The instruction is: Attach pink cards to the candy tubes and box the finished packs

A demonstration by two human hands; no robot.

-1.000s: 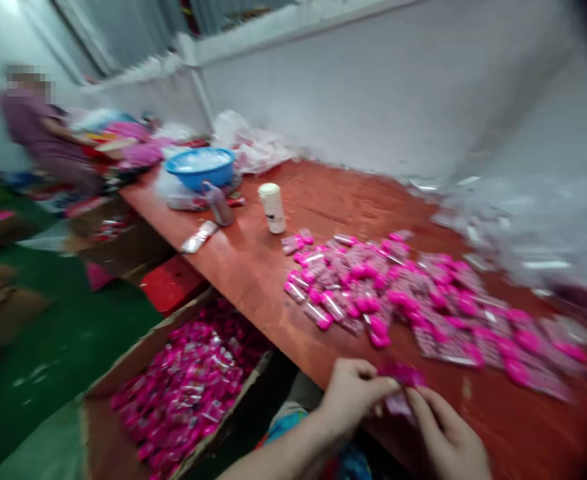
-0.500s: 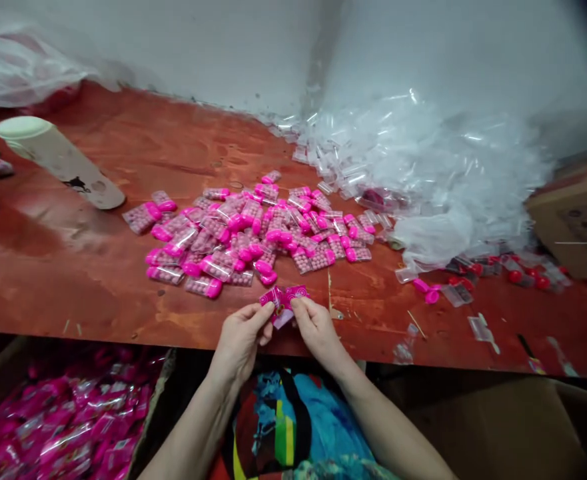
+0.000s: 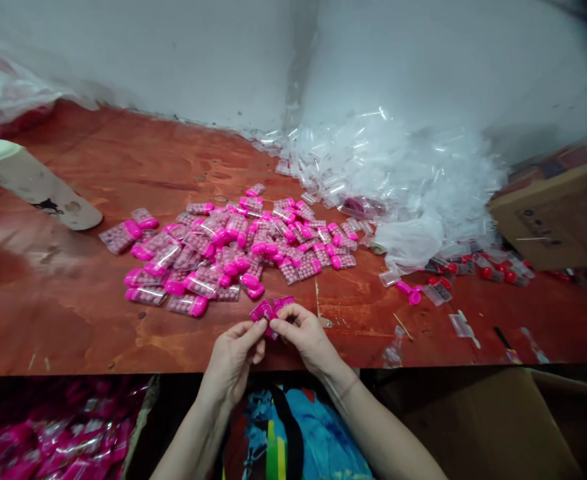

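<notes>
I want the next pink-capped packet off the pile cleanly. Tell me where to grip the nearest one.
Take the packet at the pile's near edge by its pink cap, probably from the near, open table side: it lies flat and apart there, and the cap looks firmer than the clear bag.

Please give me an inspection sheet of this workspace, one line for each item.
Surface: red-brown wooden table, scratched.
Job's things: small pink packet held at the table's near edge.
Clutter: pile of pink-capped sachets; heap of clear bags; red-capped sachets; white bottle at the left.
Grips: left hand and right hand both pinch the packet.
Cables: nothing seen.
Surroundings: white wall; cardboard box right; pink packs below.
</notes>
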